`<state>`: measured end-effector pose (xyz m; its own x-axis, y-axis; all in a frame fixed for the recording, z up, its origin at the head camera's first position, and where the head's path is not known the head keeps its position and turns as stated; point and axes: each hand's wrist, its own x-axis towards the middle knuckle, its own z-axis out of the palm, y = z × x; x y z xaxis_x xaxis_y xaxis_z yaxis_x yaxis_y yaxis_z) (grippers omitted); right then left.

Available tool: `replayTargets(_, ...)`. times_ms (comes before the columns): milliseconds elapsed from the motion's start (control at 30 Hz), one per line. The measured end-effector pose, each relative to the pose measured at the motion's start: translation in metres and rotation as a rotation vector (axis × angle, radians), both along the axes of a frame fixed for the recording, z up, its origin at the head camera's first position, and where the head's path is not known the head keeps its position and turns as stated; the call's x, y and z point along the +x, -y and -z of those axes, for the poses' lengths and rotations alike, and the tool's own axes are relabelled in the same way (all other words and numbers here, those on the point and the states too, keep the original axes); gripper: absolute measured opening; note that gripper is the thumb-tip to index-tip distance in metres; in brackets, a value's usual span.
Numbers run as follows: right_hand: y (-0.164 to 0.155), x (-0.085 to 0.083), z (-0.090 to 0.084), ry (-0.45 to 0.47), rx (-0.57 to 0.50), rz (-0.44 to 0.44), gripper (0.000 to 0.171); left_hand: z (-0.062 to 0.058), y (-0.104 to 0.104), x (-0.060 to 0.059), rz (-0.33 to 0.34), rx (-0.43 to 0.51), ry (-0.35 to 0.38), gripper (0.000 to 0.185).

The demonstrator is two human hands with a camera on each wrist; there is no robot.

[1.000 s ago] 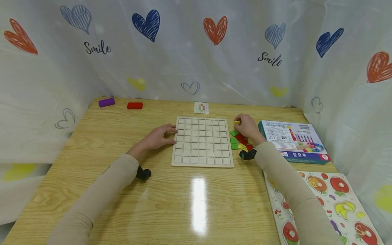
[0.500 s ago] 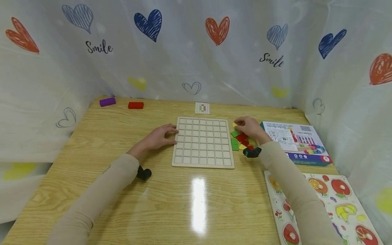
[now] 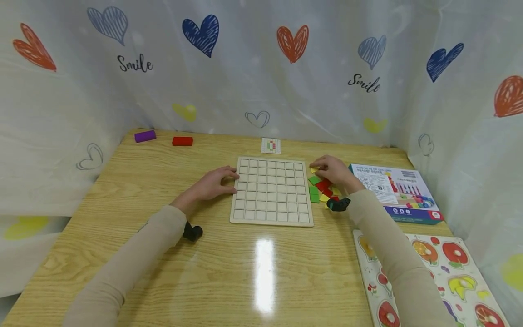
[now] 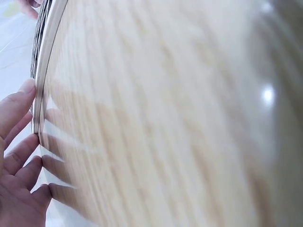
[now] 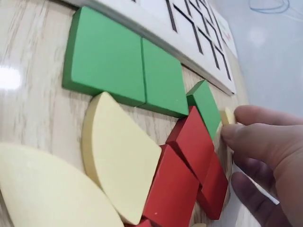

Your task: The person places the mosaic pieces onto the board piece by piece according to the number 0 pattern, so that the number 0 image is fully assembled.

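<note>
A pale wooden board (image 3: 271, 192) with a grid of square recesses lies on the table. My left hand (image 3: 213, 183) touches its left edge; the left wrist view shows the thumb (image 4: 21, 97) against the rim and the fingertips at the tabletop. Beyond the board's upper right corner, my right hand (image 3: 337, 172) pinches a small yellow tile (image 5: 227, 116) between thumb and forefinger, mostly hidden by the fingers. Beside the board's right edge lie green tiles (image 5: 111, 56), red tiles (image 5: 173, 189) and other yellow tiles (image 5: 120, 156), the yellow ones with a curved side.
A small pattern card (image 3: 271, 146) lies behind the board. At the back left are a purple block (image 3: 145, 136) and a red block (image 3: 182, 141). A bead-set box (image 3: 392, 193) and a fruit picture board (image 3: 441, 268) lie on the right, the latter partly under the right forearm.
My right wrist has shifted slightly to the right and turned, while the fingers stay at the yellow tile. The left hand has kept its place at the board's edge.
</note>
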<state>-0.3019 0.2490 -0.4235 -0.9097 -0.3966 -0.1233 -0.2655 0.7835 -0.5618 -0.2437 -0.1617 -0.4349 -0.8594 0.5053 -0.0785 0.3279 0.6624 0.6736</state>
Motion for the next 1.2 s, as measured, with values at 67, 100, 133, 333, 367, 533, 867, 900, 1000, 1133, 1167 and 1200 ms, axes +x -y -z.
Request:
replayTargets(67,0.001,0.001,0.000,-0.015,-0.002,0.000,0.029,0.000,0.000,0.000,0.003,0.000,-0.005,0.048)
replayTargets(100,0.002,0.002,0.000,-0.024,-0.002,0.003,0.029,0.000,0.000,0.000,0.003,0.001,-0.007,0.048)
replayTargets(133,0.003,0.002,-0.001,-0.039,0.005,0.004,0.029,0.001,0.000,0.000,0.001,0.001,-0.004,0.048)
replayTargets(333,0.026,0.004,-0.007,-0.158,-0.022,-0.001,0.033,0.001,0.000,0.000,0.006,0.009,-0.007,0.047)
replayTargets(367,0.032,0.004,-0.007,-0.176,-0.039,-0.016,0.033,0.001,0.000,0.000,0.007,0.012,-0.011,0.047)
replayTargets(533,0.074,0.008,-0.007,-0.171,-0.109,-0.103,0.031,0.002,0.000,0.000,0.015,0.019,-0.020,0.047)
replayTargets(867,0.137,0.008,0.001,-0.150,-0.106,-0.190,0.028,0.002,0.001,-0.001,0.008,0.005,-0.021,0.048)
replayTargets(900,0.139,0.006,0.002,-0.154,-0.092,-0.192,0.028,0.003,0.000,-0.001,0.006,0.000,-0.020,0.048)
replayTargets(1000,0.141,0.004,0.006,-0.148,-0.073,-0.193,0.027,0.002,-0.001,-0.001,-0.002,-0.010,-0.005,0.049)
replayTargets(1133,0.141,0.002,0.009,-0.134,-0.073,-0.202,0.028,0.001,-0.001,-0.001,-0.007,-0.013,0.005,0.049)
replayTargets(1167,0.141,0.002,0.009,-0.132,-0.072,-0.207,0.028,0.002,-0.001,-0.001,-0.007,-0.010,0.005,0.049)
replayTargets(1200,0.141,0.002,0.009,-0.130,-0.070,-0.210,0.028,0.002,-0.001,-0.001,-0.008,-0.008,0.005,0.048)
